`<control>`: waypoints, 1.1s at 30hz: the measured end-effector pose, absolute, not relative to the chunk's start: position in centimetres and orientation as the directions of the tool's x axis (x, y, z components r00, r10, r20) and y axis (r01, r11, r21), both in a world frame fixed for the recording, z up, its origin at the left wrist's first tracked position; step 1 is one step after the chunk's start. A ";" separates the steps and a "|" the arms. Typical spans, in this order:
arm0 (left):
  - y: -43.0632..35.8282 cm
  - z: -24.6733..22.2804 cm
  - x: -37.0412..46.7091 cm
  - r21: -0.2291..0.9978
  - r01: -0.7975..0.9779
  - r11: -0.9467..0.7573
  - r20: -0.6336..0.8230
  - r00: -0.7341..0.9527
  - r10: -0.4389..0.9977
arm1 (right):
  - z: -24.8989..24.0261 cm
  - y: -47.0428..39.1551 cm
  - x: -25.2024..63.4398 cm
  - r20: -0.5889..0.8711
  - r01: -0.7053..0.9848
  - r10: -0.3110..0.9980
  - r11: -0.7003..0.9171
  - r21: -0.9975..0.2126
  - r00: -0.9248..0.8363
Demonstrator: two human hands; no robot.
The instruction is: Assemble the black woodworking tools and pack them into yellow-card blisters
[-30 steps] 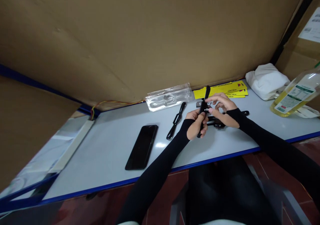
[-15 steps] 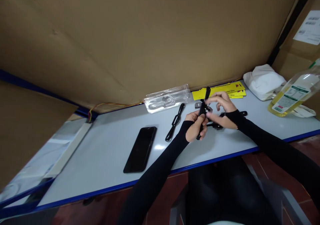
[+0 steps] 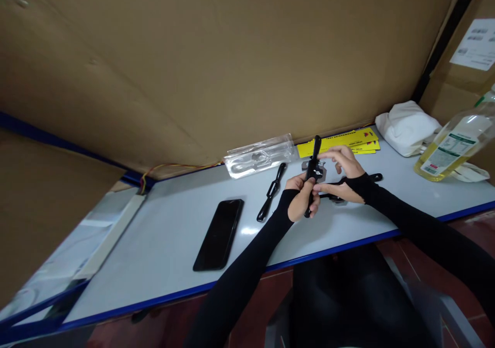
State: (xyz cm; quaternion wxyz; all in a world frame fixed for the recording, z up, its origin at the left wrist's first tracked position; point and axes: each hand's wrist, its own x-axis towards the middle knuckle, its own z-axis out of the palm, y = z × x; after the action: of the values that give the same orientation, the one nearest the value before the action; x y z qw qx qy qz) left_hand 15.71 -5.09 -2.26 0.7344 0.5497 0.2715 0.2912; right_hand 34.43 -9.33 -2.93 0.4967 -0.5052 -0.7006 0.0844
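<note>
My left hand [image 3: 300,198] is wrapped round the lower handle of a black spokeshave [image 3: 316,152], which it holds tilted up above the table. My right hand [image 3: 344,170] is just right of it, thumb and fingers spread apart. Its fingertips reach to the spokeshave's upper handle and its thumb tip lies near the left fingers. Behind the spokeshave's middle shows a grey metal piece [image 3: 320,174], partly covered. Another black spokeshave [image 3: 376,177] rests under my right hand, mostly hidden. To the left a black spokeshave frame [image 3: 272,190] lies on the table.
A black phone [image 3: 218,234] lies left of my forearm. Clear plastic packaging [image 3: 260,157] and yellow cards [image 3: 348,141] are along the cardboard wall [image 3: 232,59]. At right stand a white cloth bundle [image 3: 406,126] and a tilted bottle of yellow liquid [image 3: 448,149]. The table's blue edge [image 3: 294,261] runs in front.
My right hand, blurred before, is now sharper, with its thumb closer to the left fingers. The spokeshave stays in my left hand, and the whole view has shifted slightly.
</note>
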 end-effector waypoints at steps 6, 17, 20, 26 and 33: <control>-5.5 -2.1 15.8 0.965 -0.116 0.235 -0.089 0.699 0.709 | -2.3 -9.7 34.1 0.605 0.604 0.796 0.489 -0.629 -0.015; -5.7 -2.1 15.9 0.969 -0.121 0.215 -0.079 0.672 0.736 | -2.5 -9.7 34.3 0.581 0.588 0.813 0.491 -0.643 -0.042; -5.7 -2.3 16.0 0.969 -0.122 0.214 -0.078 0.672 0.736 | -2.5 -9.6 34.3 0.601 0.573 0.799 0.501 -0.648 -0.019; -5.9 -2.5 16.0 0.966 -0.126 0.228 -0.085 0.675 0.733 | -2.4 -9.6 34.3 0.593 0.595 0.805 0.484 -0.642 -0.015; -5.9 -2.7 16.1 0.961 -0.149 0.234 -0.069 0.689 0.721 | -2.7 -9.7 34.0 0.627 0.604 0.779 0.494 -0.625 0.012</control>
State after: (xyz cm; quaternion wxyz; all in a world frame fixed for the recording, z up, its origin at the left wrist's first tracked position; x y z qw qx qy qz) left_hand 16.07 -5.89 -2.69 0.7402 0.5447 0.2627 0.2938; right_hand 33.96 -9.66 -2.68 0.5102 -0.4959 -0.6975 0.0855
